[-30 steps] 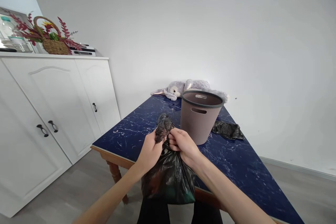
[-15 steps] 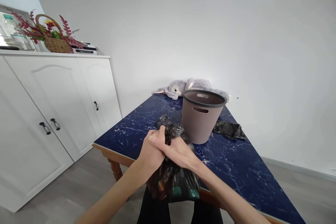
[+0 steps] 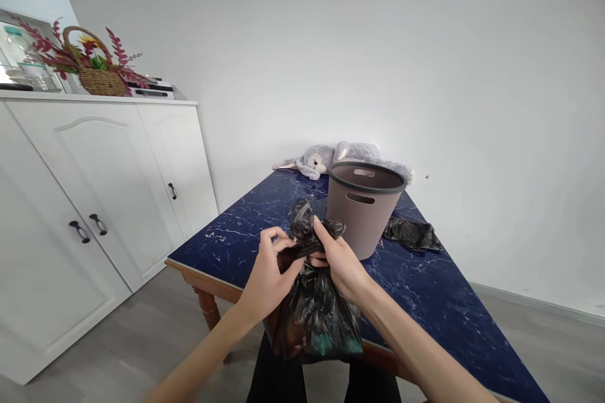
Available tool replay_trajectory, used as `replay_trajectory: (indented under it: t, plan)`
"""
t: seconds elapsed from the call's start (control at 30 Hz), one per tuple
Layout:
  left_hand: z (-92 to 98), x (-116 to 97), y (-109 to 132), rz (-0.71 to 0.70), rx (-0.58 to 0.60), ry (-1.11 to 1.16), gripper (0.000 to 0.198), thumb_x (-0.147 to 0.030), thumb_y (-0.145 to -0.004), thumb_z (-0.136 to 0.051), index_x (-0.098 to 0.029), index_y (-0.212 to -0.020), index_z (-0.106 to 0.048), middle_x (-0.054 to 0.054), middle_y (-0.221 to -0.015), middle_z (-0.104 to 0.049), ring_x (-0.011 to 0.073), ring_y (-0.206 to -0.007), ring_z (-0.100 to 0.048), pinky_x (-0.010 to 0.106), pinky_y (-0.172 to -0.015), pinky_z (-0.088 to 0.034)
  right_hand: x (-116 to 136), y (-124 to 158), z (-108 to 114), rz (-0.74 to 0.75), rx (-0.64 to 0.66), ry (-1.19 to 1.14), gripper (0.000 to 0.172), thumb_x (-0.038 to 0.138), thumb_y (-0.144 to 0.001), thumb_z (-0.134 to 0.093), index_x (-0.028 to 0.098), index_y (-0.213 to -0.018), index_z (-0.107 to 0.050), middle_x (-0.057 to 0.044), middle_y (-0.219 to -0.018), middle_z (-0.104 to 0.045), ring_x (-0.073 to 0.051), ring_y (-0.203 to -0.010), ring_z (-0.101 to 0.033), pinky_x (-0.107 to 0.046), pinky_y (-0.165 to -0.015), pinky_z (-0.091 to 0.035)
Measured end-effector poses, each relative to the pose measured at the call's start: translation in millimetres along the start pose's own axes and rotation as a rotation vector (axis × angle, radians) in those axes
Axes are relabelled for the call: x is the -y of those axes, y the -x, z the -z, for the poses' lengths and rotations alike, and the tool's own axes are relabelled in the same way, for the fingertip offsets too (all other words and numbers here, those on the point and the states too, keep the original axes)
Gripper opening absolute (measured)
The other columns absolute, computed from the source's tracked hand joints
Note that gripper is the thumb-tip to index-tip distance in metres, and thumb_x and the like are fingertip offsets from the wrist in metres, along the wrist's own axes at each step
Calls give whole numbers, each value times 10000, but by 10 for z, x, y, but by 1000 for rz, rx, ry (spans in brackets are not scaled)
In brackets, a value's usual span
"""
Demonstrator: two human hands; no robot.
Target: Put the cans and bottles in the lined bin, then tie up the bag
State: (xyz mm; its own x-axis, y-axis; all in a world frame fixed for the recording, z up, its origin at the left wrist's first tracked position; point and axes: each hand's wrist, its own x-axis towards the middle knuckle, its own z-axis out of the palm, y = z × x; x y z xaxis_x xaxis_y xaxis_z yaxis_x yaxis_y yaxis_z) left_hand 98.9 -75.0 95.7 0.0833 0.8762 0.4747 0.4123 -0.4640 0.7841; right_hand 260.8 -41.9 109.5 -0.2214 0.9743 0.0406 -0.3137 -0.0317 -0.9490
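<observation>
A filled black garbage bag (image 3: pixel 316 321) hangs at the table's near edge, its thin plastic showing dim green and reddish-brown contents. My left hand (image 3: pixel 271 267) pinches the gathered neck of the bag from the left, thumb and fingers closed on the twisted plastic. On the other side, my right hand (image 3: pixel 338 258) grips the same neck, with its thumb on top and its fingers partly hidden behind the plastic. Loose ends of the bag stick up above both hands. Just beyond stands a brown-grey trash can (image 3: pixel 362 220) with a dark rim and handle slots.
The blue marbled table (image 3: pixel 425 302) carries a folded black plastic bag (image 3: pixel 413 234) right of the trash can and a grey plush rabbit (image 3: pixel 321 159) by the wall. A white cabinet (image 3: pixel 94 164) at left holds a flower basket (image 3: pixel 101 80) and a plastic bottle (image 3: pixel 31 60).
My hands, earlier crossed close together over the bag's neck, have moved apart to either side of it. The bag's top ends now show more between them. The trash can stays put.
</observation>
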Motion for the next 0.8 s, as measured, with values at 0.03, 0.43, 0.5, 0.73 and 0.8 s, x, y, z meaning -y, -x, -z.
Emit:
replay_trajectory:
  t: [0.03,0.43,0.5,0.73,0.8]
  plan:
    - [29,7,-10,33,28,41,334,-303,-993,-615,-276,-1165,-329,78,-1178,-709,237,-1165,-697,413,-1005,-502,53,21,34,15,78,50,554,772,-876,-659,252,-817,-476,76,-655,-379,-121,-585,-331,-261,-539,-298]
    - [180,-72,-110,169,153,159,318,-476,-1025,-573,-283,-1111,-335,9,-1019,-677,181,-887,-662,299,-764,-487,246,50,460,775,162,1237,565,-56,-810,-469,264,-1167,-768,-46,-1122,-760,-220,-1006,-706,-323,-840,-538]
    - [152,-125,-94,119,142,145,292,-453,-1031,-570,-278,-1084,-343,-6,-953,-667,188,-895,-663,316,-809,-486,146,27,439,858,31,1338,567,-58,-818,-489,268,-1191,-764,-48,-1156,-765,-224,-1020,-715,-305,-794,-546]
    - [114,-118,-177,137,162,279,329,-562,-1097,-396,-248,-1025,-465,18,-939,-716,202,-916,-689,363,-948,-509,37,5,234,1012,-172,1510,507,24,-982,-467,194,-1432,-629,-74,-1159,-767,-227,-932,-673,-317,-668,-491]
    - [114,-84,-245,223,129,286,426,-618,-1076,-414,-226,-1028,-574,52,-1029,-741,232,-1033,-702,377,-1030,-493,32,-3,195,1029,-177,1505,510,70,-1015,-469,183,-1504,-562,-96,-1214,-752,-249,-948,-650,-350,-741,-518]
